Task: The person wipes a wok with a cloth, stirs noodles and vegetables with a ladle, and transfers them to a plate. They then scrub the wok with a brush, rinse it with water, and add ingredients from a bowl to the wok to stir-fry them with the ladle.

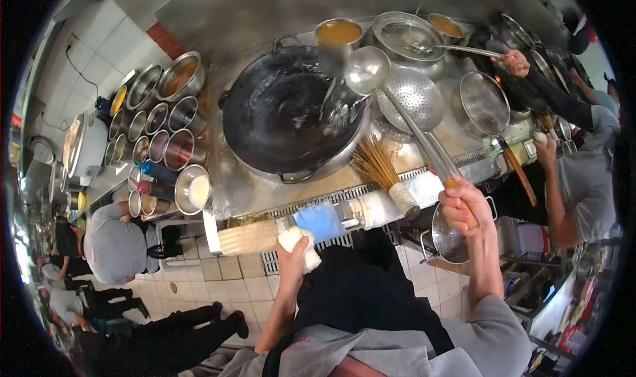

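Note:
My right hand point(463, 208) is closed round the wooden end of a long-handled ladle point(366, 71). Its bowl is tipped over the right side of a large black wok point(285, 115), and water streams down from it. Some liquid glistens inside the wok. Down by the stove's front edge, my left hand point(290, 260) grips a bunched white cloth point(305, 246). Between the wok and my right hand lie a bamboo wok brush point(384, 171) and a perforated skimmer point(411, 100).
Several steel containers point(180, 150) line the left side. Behind the skimmer is a water-filled pan point(407, 36). A folded blue cloth point(318, 222) lies on the front ledge. At right, a co-worker's hand point(513, 63) holds another ladle. A mesh strainer point(485, 102) rests nearby.

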Demonstrator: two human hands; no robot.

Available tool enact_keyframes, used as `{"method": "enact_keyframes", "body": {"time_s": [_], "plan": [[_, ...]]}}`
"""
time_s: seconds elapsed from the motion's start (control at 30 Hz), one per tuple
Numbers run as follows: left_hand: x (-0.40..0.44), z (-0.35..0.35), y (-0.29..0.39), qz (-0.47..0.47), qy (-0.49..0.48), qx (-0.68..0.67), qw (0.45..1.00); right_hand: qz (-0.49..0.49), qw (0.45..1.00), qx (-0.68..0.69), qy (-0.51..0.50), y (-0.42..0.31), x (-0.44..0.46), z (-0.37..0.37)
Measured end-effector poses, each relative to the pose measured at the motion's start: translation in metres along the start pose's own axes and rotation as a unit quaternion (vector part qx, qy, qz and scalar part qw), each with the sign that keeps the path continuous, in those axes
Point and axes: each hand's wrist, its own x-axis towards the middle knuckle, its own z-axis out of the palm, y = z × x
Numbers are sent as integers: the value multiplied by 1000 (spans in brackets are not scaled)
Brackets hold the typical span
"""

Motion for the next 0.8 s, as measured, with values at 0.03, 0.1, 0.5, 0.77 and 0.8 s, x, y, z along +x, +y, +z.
{"method": "enact_keyframes", "body": {"time_s": [0.03, 0.1, 0.5, 0.77, 0.8], "plan": [[0, 0, -1, -1, -2, 4, 1000, -22, 996, -68, 47, 0, -1, 2], [-4, -3, -4, -1, -8, 7, 1000, -70, 967, -201, 144, -3, 3, 4], [-51, -36, -12, -15, 116, -3, 993, -77, 993, 80, 42, -125, 260, -118], [-49, -43, -12, -2, 89, -6, 996, -58, 951, 280, -115, -59, 171, -59], [-44, -40, -10, 0, 79, 4, 997, -51, 944, 301, -125, -51, 158, -51]]}}
